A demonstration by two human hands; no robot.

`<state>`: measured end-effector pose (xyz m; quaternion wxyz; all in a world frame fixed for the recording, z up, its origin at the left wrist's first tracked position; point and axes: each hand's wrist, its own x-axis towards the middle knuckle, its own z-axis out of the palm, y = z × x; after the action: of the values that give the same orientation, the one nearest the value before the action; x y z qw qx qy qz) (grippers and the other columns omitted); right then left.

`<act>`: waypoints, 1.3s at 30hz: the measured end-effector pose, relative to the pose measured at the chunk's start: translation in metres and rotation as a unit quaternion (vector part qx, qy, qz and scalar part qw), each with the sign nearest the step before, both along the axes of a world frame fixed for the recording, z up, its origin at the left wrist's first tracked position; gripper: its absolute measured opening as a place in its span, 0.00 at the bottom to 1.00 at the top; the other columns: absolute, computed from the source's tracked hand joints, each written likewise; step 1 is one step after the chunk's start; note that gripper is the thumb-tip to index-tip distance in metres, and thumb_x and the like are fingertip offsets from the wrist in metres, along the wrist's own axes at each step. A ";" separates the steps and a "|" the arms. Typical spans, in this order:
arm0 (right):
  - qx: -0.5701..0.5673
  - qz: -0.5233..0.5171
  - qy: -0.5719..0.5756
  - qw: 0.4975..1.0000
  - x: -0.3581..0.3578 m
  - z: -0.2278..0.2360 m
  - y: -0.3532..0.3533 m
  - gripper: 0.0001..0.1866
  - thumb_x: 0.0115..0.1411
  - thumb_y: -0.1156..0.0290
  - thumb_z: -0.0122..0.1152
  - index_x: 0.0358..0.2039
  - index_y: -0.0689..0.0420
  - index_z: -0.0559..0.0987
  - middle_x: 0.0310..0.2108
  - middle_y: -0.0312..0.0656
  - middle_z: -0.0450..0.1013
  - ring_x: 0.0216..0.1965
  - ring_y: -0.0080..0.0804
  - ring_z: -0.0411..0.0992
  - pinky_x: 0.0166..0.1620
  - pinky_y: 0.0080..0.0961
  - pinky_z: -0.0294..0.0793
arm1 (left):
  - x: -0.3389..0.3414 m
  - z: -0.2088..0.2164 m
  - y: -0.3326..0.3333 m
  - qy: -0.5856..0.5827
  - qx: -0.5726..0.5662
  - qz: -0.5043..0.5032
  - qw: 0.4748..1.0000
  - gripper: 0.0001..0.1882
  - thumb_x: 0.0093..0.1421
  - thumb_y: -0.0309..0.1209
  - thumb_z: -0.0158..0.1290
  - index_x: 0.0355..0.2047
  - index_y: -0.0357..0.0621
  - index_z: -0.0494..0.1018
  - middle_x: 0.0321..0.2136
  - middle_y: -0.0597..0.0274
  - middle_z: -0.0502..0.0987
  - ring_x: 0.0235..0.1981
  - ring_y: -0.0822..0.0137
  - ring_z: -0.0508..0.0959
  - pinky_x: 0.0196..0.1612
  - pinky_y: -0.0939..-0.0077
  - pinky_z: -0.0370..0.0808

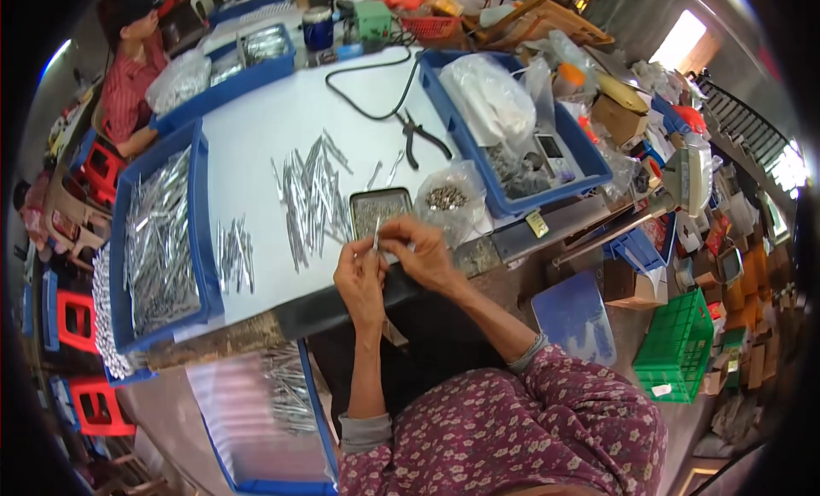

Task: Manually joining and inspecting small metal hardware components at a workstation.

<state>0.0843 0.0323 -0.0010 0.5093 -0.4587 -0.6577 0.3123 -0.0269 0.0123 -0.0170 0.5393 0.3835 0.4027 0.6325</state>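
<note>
Between my two hands, just over the table's near edge, stands a thin silvery metal piece [377, 233]. My left hand [360, 274] pinches it from below, and the fingers of my right hand [420, 250] close on it from the right. Right behind my fingers sits a small dark-rimmed tray [381, 192] of tiny metal parts. Beside it on the right lies a clear plastic bag [468, 187] holding small brownish metal bits. To the left, a loose pile of slim metal pieces [312, 197] covers the white tabletop [248, 137], with a smaller group [235, 255] nearer the edge.
Blue bins flank the work surface: one full of metal pieces [203, 231] at left, another with bags [453, 125] at right. Black-handled pliers [420, 142] and a black cable [342, 95] lie farther back. Another person [132, 78] sits far left. A green crate [675, 347] stands on the floor.
</note>
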 end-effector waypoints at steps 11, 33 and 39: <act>-0.086 0.082 0.176 0.977 0.002 -0.006 0.003 0.10 0.49 0.79 0.59 0.33 0.62 0.73 0.29 0.36 0.72 0.32 0.19 0.70 0.36 0.15 0.69 | -0.010 0.007 -0.004 -0.105 -0.038 -0.051 0.992 0.07 0.56 0.24 0.47 0.35 0.37 0.66 0.14 0.65 0.67 0.08 0.83 0.54 0.11 0.89 0.45; -0.170 0.153 0.338 0.913 0.028 0.015 0.022 0.16 0.48 0.77 0.60 0.38 0.66 0.68 0.25 0.34 0.72 0.29 0.17 0.69 0.34 0.14 0.69 | 0.028 0.030 0.007 0.130 0.081 0.084 0.985 0.05 0.57 0.21 0.43 0.32 0.34 0.67 0.17 0.69 0.64 0.17 0.81 0.61 0.20 0.87 0.58; -0.153 0.138 0.300 0.932 0.026 0.019 0.014 0.17 0.49 0.78 0.58 0.40 0.68 0.67 0.26 0.35 0.71 0.29 0.17 0.68 0.34 0.15 0.70 | 0.029 0.030 0.000 0.178 0.074 0.112 0.975 0.07 0.57 0.21 0.41 0.34 0.33 0.68 0.18 0.69 0.63 0.18 0.80 0.62 0.21 0.85 0.60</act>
<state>0.1102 0.0460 0.0176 0.5584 -0.3207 -0.4758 0.5992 0.0021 0.0122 0.0127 0.3549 0.4814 0.4842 0.6387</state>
